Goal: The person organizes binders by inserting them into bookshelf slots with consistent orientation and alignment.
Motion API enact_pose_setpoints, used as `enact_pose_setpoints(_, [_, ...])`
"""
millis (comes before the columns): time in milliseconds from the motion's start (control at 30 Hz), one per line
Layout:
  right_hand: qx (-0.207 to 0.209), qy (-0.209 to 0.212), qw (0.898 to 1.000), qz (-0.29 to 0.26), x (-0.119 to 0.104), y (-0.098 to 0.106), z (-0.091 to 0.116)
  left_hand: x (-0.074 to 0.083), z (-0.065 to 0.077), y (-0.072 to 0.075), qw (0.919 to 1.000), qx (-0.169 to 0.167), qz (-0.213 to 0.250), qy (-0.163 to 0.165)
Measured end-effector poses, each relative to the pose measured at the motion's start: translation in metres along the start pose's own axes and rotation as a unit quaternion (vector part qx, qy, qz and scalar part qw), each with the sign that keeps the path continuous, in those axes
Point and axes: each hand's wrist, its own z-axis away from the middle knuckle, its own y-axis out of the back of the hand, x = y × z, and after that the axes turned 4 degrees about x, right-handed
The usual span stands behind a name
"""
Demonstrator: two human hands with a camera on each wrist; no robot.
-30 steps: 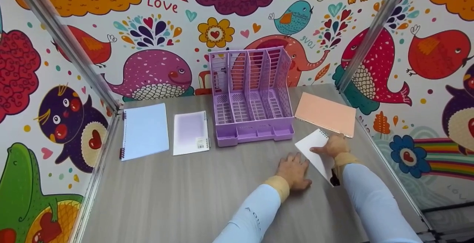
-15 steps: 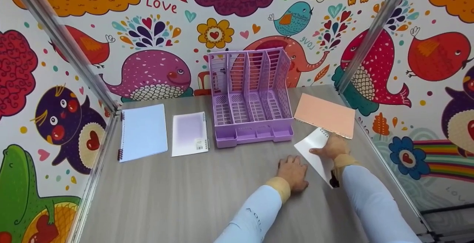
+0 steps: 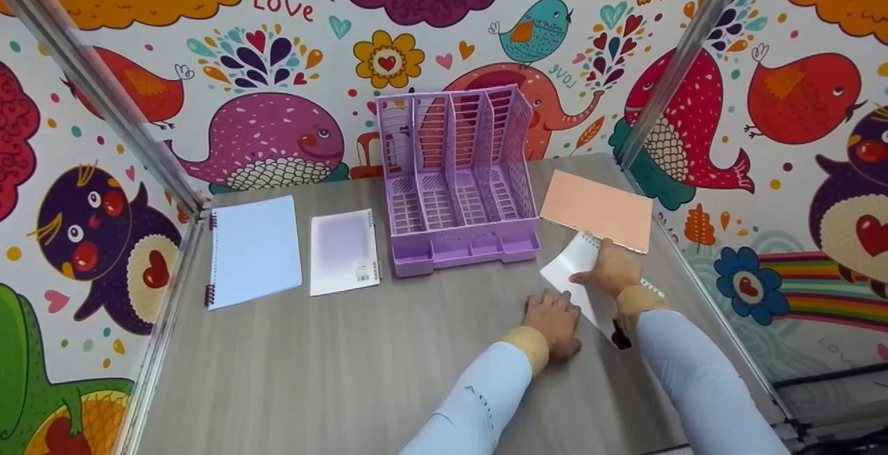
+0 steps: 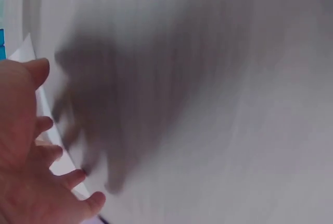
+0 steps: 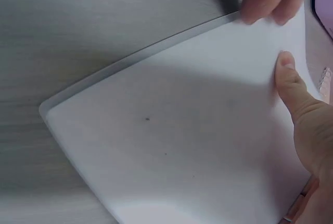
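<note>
A white spiral notebook [image 3: 572, 261] lies at an angle in front of the peach notebook [image 3: 598, 209], its surface bent. My right hand [image 3: 610, 271] grips it near the coil, the thumb [image 5: 291, 81] flat across the white face and the other fingers mostly hidden. On the near left side is my left hand [image 3: 553, 323], its fingers spread and reaching the notebook's edge. In the left wrist view those fingers [image 4: 73, 178] overlap the white edge, loosely extended. At the top of the right wrist view, fingertips meet the same edge.
A purple desk organizer [image 3: 465, 236] with tall slots and front trays stands at the back middle. To its left lie a purple-and-white notebook [image 3: 343, 250] and a blue spiral notebook [image 3: 255, 250]. Metal-framed, cartoon-printed walls enclose the grey table [image 3: 312, 372].
My left hand has come up to the edge of the white notebook. The notebook has tilted slightly under my right hand, with coil now showing right of it. The head view has shifted a little.
</note>
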Motion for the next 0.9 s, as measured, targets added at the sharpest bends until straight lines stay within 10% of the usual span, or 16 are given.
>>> enact_pose_setpoints(367, [0.058, 0.066, 0.996, 0.015, 0.001, 0.013, -0.011, -0.006, -0.003, -0.003, 0.9997, -0.016, 0.016, -0.001])
enact_pose_setpoints(900, [-0.029, 0.067, 0.996, -0.042, -0.005, 0.055, 0.002, -0.062, 0.007, 0.025, 0.9930, 0.015, 0.113, 0.031])
